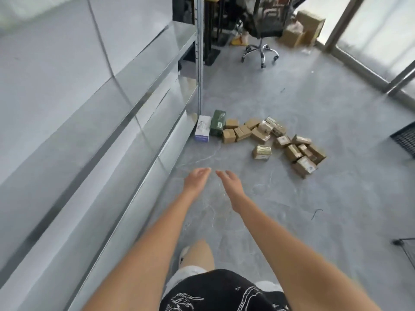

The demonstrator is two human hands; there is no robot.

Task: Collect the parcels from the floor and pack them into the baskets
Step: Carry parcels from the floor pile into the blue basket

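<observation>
We hold both arms out ahead of us over the grey floor (292, 221), the left hand (196, 179) and the right hand (231, 184) side by side with fingers relaxed and nearly straight, grasping nothing and not touching each other. The parcels (269, 140) lie well ahead of the hands in a loose scatter of small brown cartons on the floor, with a green box (218, 125) and a white box (203, 131) at its left end, just beside the foot of the metal shelf (134, 108) along our left. Farther off stand an office chair (261, 50) and larger cartons (303, 28) near the window.
</observation>
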